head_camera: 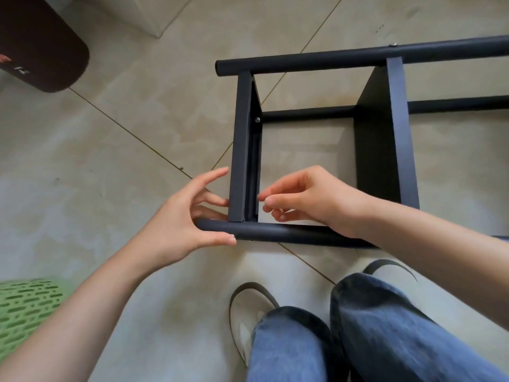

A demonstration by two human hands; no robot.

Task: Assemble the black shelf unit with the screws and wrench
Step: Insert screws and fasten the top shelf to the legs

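Left hand (179, 216) grips shelf unit's (380, 150) near tube (278, 232); right hand (305, 199) pinches, contents unclear

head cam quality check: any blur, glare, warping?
Head view: soft even daylight, no glare; wide-angle bowing in the far tube; right hand fingertips slightly motion-blurred; left hand and inner screw sharp; basket soft at the edge.

You have a matt black shelf frame (316, 62) with smooth painted tubes, a shiny metal screw (257, 119), smooth stone-look floor tiles (110, 161) and blue denim jeans (385, 326).
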